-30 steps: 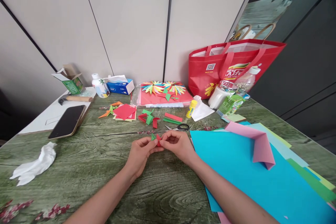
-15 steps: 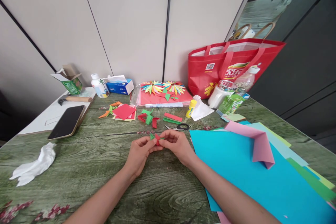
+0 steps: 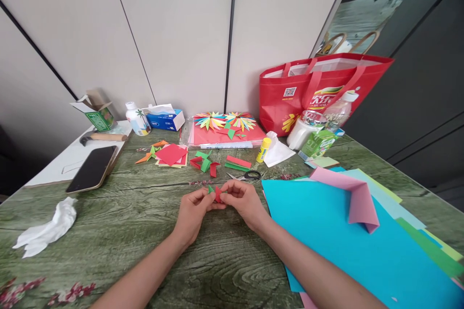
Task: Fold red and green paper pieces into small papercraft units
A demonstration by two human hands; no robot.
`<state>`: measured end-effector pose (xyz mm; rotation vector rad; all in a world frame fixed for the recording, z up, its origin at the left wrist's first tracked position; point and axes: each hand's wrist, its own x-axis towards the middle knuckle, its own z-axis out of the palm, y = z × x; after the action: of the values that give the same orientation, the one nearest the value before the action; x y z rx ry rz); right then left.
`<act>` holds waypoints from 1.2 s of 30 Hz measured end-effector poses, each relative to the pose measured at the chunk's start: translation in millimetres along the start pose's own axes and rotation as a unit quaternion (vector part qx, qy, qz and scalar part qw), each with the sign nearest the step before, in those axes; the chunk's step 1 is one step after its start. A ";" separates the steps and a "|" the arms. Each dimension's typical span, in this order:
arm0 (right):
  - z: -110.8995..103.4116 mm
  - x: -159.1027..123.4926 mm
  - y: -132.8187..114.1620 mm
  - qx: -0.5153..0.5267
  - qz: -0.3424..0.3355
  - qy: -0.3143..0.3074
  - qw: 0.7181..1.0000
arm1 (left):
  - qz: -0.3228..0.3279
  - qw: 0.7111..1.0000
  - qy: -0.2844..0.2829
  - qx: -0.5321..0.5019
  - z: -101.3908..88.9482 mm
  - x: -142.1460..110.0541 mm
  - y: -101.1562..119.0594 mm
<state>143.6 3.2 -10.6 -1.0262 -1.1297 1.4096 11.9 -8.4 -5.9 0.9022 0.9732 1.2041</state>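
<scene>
Head view: two hands pinch one small bit of red and green paper [image 3: 218, 194] over the bench [image 3: 224, 251]. Red sits right in the middle, between the fingertips of both hands. The left hand [image 3: 192, 210] has its thumb and fingers closed on the left side, where a green tip pokes up. The right hand [image 3: 246, 201] has its thumb and fingers closed on the right side (a little green peeks out there too). Scissors [image 3: 245, 176] lie just past the right hand, and the blue sheet [image 3: 337, 236] is under the right arm.
</scene>
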 end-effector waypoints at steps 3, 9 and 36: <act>-0.2 -0.1 0.1 0.003 -0.003 0.001 1.000 | -0.007 1.000 0.002 -0.006 0.7 -0.5 0.9; 0.0 -1.3 1.3 -0.033 -0.026 -0.009 0.999 | -0.009 1.000 -0.003 0.010 0.2 -1.0 2.0; 1.4 -2.7 5.2 -0.019 -0.027 0.058 0.998 | 0.008 0.999 -0.008 0.037 -2.0 0.4 -1.4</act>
<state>141.6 0.1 -15.3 -1.0826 -1.0952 1.2727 10.4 -8.1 -7.9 0.9780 1.0041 1.1785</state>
